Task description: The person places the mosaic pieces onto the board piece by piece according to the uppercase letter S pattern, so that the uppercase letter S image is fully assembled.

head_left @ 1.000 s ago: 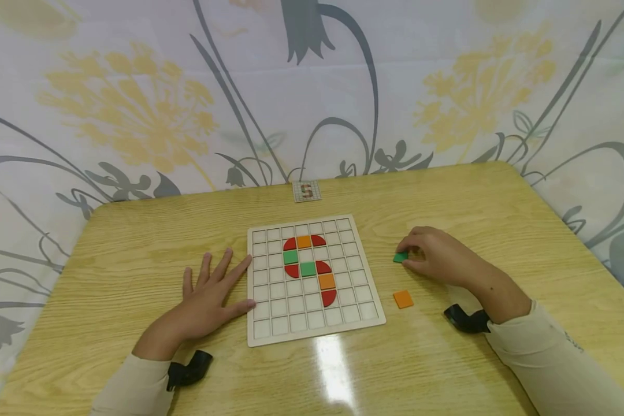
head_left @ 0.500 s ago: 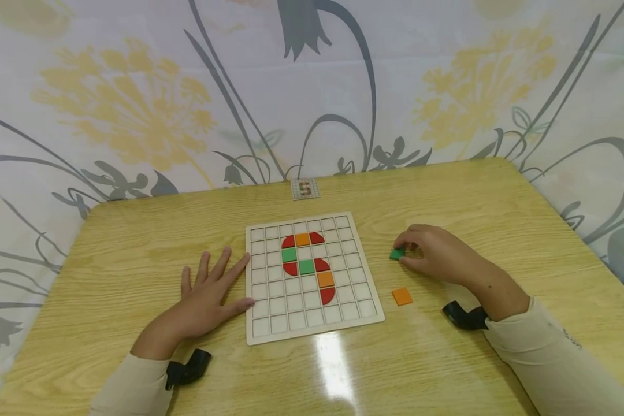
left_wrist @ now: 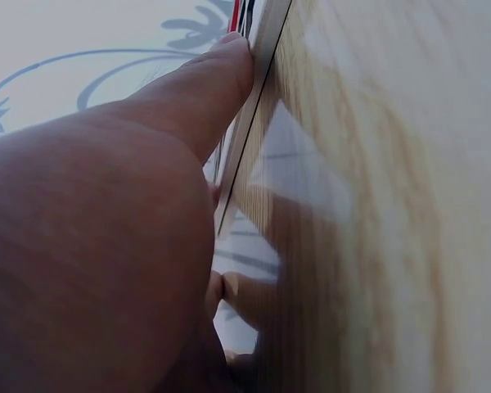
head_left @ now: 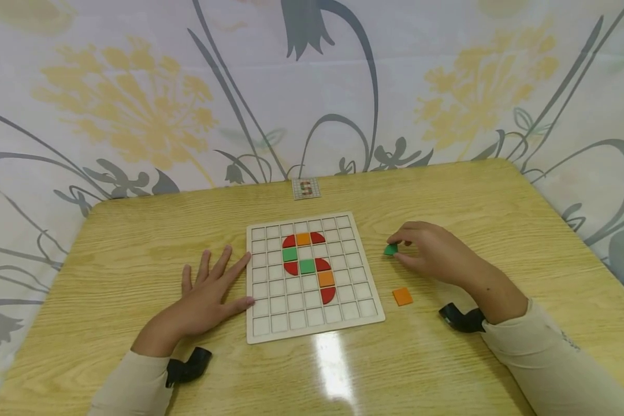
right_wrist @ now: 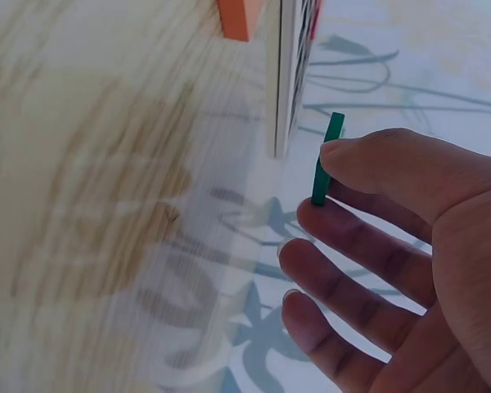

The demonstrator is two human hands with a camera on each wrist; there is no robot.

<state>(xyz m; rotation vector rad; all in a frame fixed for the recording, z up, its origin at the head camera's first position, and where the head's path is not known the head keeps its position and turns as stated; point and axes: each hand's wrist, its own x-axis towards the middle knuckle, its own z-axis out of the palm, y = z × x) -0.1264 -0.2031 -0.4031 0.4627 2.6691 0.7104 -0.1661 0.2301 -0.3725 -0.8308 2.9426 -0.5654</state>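
Observation:
My right hand (head_left: 434, 254) pinches a small flat green tile (head_left: 390, 249) between thumb and fingers, to the right of the board. In the right wrist view the green tile (right_wrist: 327, 160) is seen edge-on, held off the table. Spread flat on the table, my left hand (head_left: 200, 309) touches the left rim of the white grid board (head_left: 316, 333) with its thumb and index fingertip. On the board, red quarter-round tiles (head_left: 328, 296), orange square tiles (head_left: 326, 278) and green square tiles (head_left: 307, 266) form a curving line. A loose orange square tile (head_left: 403, 296) lies below my right hand.
Behind the board, by the table's back edge, lies a small card (head_left: 305, 188) printed with a grid and a coloured figure. The wood-grain table (head_left: 213, 381) meets a flower-patterned cloth (head_left: 312, 86) at the back. A black device sits on each wrist.
My right hand has shifted slightly left toward the board, carrying the green tile with it. The left hand and the tiles on the board stay where they were.

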